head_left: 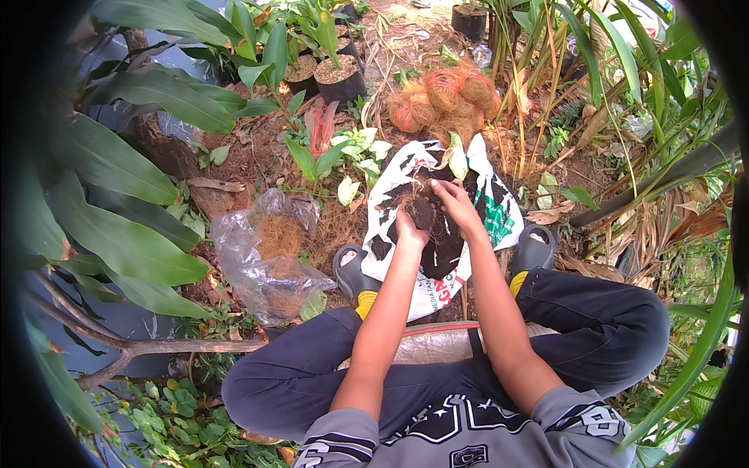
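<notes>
Above the white bag (378, 267), a soil clump (422, 212) is gripped by the left hand (411, 232); just right, the right hand (459, 205) is curled, its grip unclear.

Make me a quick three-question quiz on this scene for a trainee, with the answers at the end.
1. True or false: the open white plastic bag with red and green print lies between the person's dark grey clogs.

2. The clear, crinkled plastic bag of brown fibre lies: A) left of the white bag; B) right of it; C) on top of it.

3. What does the person's left grip hold?

Key: 1 true; 2 A; 3 a dark soil clump.
</notes>
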Action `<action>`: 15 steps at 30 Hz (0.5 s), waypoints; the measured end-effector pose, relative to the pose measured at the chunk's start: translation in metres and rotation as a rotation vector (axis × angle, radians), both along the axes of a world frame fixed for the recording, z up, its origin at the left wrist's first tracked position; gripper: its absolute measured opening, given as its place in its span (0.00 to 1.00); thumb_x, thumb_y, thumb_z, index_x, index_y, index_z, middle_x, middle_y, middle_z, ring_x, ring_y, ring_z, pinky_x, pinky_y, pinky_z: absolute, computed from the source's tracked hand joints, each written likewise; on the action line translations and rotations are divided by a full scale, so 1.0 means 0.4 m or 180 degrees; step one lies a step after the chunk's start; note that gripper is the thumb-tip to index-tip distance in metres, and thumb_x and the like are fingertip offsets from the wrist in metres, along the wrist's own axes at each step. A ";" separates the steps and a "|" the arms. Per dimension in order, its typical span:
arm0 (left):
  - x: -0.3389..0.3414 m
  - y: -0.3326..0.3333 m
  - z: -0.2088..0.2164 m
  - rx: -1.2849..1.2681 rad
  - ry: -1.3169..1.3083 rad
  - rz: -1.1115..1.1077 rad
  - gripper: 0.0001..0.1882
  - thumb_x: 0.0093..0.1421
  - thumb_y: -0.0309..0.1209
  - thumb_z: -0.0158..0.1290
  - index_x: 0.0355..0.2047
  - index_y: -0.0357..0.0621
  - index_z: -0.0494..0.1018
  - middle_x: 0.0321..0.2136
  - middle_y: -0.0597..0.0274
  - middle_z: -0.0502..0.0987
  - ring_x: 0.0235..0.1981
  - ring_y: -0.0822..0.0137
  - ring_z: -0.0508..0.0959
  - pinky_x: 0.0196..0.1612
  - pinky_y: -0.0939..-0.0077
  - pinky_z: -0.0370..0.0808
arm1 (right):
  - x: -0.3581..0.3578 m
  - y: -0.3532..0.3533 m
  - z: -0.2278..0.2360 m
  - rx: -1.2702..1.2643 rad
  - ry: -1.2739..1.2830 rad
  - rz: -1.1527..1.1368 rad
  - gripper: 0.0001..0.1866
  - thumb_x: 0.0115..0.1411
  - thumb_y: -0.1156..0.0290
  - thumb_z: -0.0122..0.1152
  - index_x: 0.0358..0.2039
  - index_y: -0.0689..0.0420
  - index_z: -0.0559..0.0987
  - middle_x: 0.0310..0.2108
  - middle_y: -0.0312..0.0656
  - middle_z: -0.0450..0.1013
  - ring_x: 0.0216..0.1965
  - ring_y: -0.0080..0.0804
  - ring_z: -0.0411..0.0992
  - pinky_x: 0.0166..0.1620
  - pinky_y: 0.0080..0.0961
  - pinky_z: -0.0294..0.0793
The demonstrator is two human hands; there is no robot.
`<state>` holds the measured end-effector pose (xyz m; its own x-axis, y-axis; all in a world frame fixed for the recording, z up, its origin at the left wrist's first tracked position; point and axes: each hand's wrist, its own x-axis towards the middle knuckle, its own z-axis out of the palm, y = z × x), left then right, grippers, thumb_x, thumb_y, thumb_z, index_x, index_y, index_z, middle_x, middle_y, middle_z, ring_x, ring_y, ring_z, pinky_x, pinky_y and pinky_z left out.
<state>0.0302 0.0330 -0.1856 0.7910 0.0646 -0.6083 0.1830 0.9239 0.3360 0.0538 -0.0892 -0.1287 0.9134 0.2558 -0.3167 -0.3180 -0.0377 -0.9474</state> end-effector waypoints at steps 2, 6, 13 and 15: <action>0.000 0.049 -0.050 -0.0179 -0.0132 0.0059 0.15 0.65 0.37 0.36 0.39 0.46 0.72 0.32 0.61 0.77 0.31 0.62 0.77 0.39 0.66 0.76 | 0.024 -0.026 -0.063 0.0298 0.0224 -0.0368 0.24 0.64 0.54 0.52 0.49 0.62 0.76 0.47 0.45 0.75 0.52 0.37 0.70 0.54 0.29 0.66; 0.016 0.075 -0.027 -0.0382 -0.0045 0.0260 0.14 0.65 0.35 0.36 0.36 0.44 0.71 0.31 0.58 0.77 0.31 0.61 0.77 0.37 0.66 0.78 | 0.015 -0.032 -0.221 -0.0999 -0.0995 -0.0444 0.22 0.63 0.56 0.53 0.48 0.60 0.76 0.47 0.50 0.75 0.53 0.38 0.71 0.56 0.30 0.65; 0.039 0.132 0.010 -0.0906 -0.0605 0.0560 0.14 0.65 0.37 0.37 0.32 0.41 0.69 0.29 0.57 0.75 0.31 0.60 0.76 0.36 0.67 0.78 | -0.060 -0.082 -0.344 -0.3029 -0.1474 -0.0464 0.32 0.60 0.53 0.54 0.59 0.60 0.65 0.62 0.64 0.52 0.63 0.60 0.53 0.62 0.46 0.55; 0.036 0.137 0.035 -0.0912 -0.0460 0.0738 0.13 0.63 0.39 0.42 0.28 0.45 0.70 0.28 0.60 0.75 0.30 0.60 0.76 0.36 0.67 0.77 | -0.078 -0.068 -0.315 -0.3221 -0.1061 -0.0575 0.35 0.61 0.51 0.53 0.62 0.61 0.60 0.62 0.64 0.52 0.62 0.61 0.52 0.62 0.46 0.56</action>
